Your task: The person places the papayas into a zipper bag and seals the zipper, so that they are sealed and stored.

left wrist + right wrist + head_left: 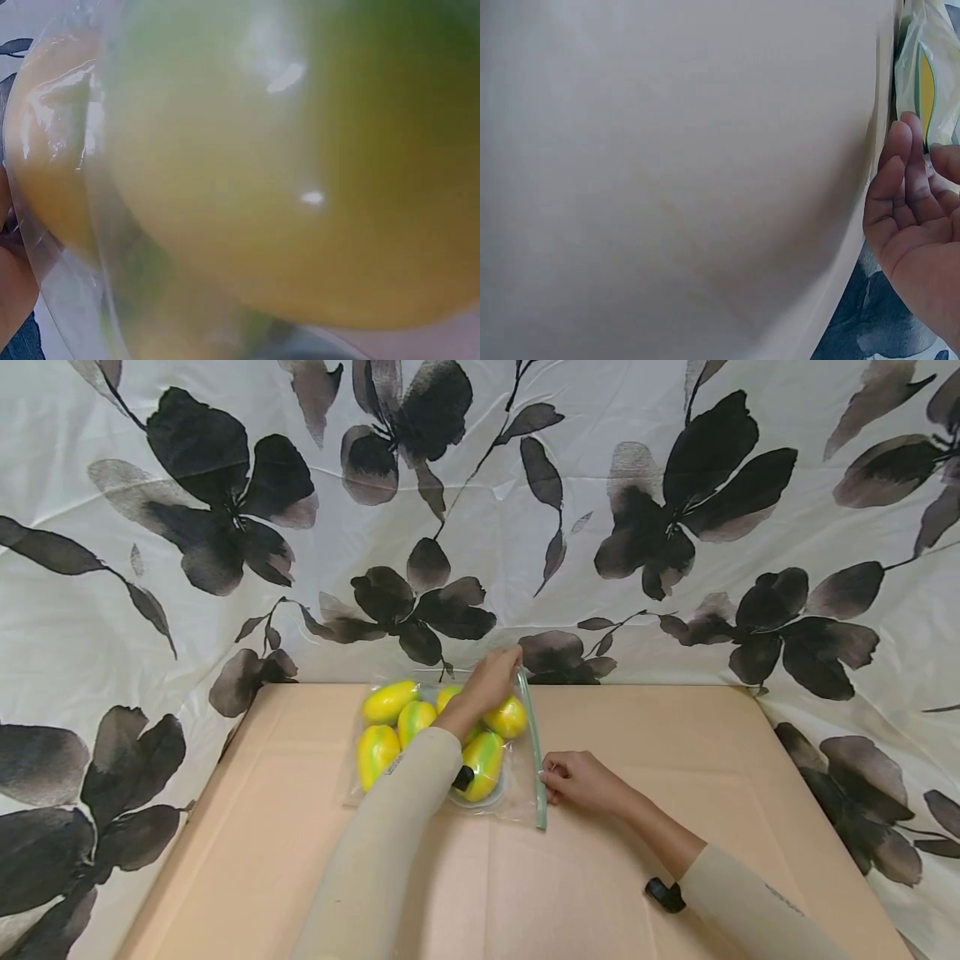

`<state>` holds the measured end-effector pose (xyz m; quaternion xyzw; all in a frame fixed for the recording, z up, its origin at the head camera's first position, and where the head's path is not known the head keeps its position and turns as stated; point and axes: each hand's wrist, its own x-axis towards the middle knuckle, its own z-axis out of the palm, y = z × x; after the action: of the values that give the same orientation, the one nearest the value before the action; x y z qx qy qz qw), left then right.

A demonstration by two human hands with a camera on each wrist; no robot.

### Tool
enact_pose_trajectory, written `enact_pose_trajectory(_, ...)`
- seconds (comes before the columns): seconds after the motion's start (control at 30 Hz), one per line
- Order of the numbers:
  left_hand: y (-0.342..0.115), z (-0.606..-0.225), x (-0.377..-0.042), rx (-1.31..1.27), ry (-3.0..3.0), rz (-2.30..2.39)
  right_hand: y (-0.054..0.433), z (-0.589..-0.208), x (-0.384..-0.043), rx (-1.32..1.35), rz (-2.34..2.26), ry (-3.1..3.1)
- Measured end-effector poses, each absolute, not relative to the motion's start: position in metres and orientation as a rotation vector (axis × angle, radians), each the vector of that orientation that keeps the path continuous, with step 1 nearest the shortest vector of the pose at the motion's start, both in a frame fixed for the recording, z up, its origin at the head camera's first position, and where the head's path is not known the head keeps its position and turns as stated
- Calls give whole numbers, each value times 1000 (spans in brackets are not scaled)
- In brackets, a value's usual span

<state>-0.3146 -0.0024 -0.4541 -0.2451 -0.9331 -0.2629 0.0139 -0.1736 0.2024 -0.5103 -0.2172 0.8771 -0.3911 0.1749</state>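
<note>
A clear zip bag [517, 793] lies on the board with several yellow-green mangoes [378, 756] inside. Its green zip strip [535, 743] runs along the right side. My left hand [487, 683] reaches over the bag and grips the strip's far end. Near the strip's lower part, my right hand [588, 781] pinches the edge between thumb and fingers. In the left wrist view a mango [300, 165] behind the plastic fills most of the picture. The right wrist view shows my right hand [919, 225] at the bag's edge [930, 37].
A pale round rim [491, 800] shows around the lower mangoes. The tan board [637, 718] is backed by a white cloth [525, 568] with dark flowers, which also falls along both sides. Dark wrist cameras [665, 895] sit on both arms.
</note>
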Motion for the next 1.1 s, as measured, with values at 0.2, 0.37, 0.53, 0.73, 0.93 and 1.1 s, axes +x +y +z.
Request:
enact_pose_trajectory(0.2, -3, -451, -315, -735, -2906, -850, 206, -515, -166, -636, -1108, 2450)
enact_pose_trajectory(0.37, -3, -448, -315, -734, -2901, -842, 211, -517, -160, -622, -1106, 2429)
enact_pose_trajectory(0.53, -3, -449, -316, -713, -2890, -810, 212, -519, -155, -645, -1113, 2406)
enact_pose_trajectory(0.73, -3, -448, -316, -703, -2901, -803, 212, -520, -148, -668, -1101, 2392)
enact_pose_trajectory(0.93, -6, -449, -317, -690, -2895, -767, 212, -519, -140, -688, -1101, 2365)
enact_pose_trajectory(1.1, -6, -449, -317, -696, -2883, -752, 215, -519, -138, -709, -1111, 2328)
